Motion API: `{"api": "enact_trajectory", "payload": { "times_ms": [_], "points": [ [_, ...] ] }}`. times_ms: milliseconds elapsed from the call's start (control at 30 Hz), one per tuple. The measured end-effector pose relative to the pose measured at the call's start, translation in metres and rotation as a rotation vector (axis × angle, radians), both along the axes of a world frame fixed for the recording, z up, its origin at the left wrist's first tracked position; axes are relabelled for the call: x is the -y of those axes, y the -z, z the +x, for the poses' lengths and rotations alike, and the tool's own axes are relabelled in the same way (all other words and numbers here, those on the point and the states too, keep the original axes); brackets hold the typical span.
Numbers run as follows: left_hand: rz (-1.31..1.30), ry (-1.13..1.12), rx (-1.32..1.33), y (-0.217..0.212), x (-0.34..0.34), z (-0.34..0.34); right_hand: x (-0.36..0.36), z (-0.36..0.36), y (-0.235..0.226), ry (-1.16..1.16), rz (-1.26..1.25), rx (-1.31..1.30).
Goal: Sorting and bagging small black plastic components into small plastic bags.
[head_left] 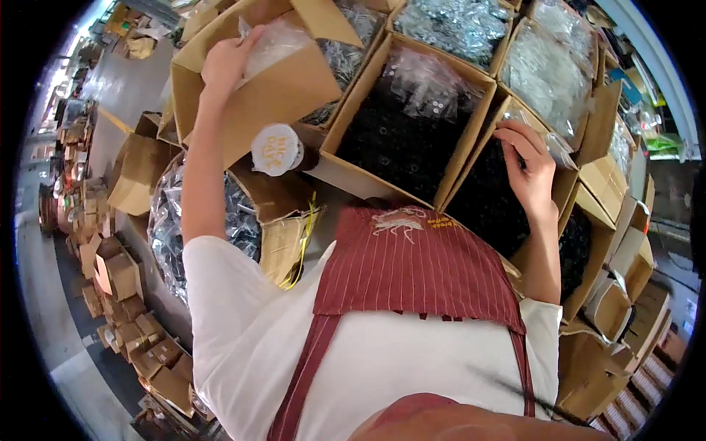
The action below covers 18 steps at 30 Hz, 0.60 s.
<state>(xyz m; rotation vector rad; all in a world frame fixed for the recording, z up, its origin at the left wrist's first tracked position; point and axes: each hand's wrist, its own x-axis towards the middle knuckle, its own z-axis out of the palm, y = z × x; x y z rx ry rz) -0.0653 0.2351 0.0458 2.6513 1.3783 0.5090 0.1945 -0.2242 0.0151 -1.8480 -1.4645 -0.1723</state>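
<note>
My left hand [226,65] reaches into an open cardboard box [283,99] at the upper left. Its fingers are closed on a clear plastic bag [278,45] in that box. On the right, my right hand [531,163] hangs over a narrow carton of small black parts [489,191]. Those fingers are bent and drawn together, and whatever they hold cannot be made out. Clear plastic film [559,151] lies right beside them. Between my hands stands a carton of black parts [393,151], with a clear bag of small pieces [430,84] on top.
A cup with a white lid [278,150] stands by the left box. Below it, a carton with a yellow strap [283,250] adjoins a sack of clear-wrapped pieces [173,228]. Cartons of clear bags [544,73] fill the far right. Stacked boxes [118,272] line the left floor.
</note>
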Motion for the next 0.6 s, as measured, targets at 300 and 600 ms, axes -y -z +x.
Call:
{"api": "enact_trajectory", "payload": {
  "times_ms": [300,600],
  "points": [
    [-0.721,0.352,0.717,-0.041,0.165,0.012,-0.090,-0.049,-0.017,-0.464,-0.108,-0.840],
    [-0.879,0.584,0.839,0.045,0.252,0.026,-0.110,-0.055,-0.005,-0.296,0.174,-1.145]
  ]
}}
